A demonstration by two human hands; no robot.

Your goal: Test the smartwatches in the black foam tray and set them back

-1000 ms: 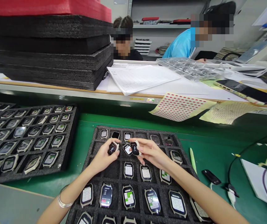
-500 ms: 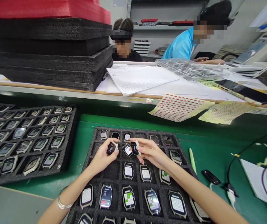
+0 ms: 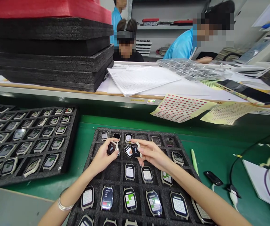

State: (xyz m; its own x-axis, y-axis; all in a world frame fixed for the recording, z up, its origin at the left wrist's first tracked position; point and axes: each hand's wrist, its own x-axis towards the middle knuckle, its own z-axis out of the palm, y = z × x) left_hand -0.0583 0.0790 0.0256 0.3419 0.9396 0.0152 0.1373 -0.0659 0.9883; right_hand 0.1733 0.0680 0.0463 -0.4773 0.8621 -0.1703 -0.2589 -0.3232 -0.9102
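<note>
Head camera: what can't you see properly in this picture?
Head view:
- Black foam tray: pockets hidden under the left hand and right hand; lower rows cut off by the bottom edge.
- Second black foam tray: cut off by the left edge.
- Pale-cased smartwatch in the left hand: screen too small to read.
- White printed paper stack: writing too small.

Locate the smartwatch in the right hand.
In the head view, the smartwatch sits at the fingertips of the right hand, above the black foam tray, just right of another watch lying in a slot.
</note>
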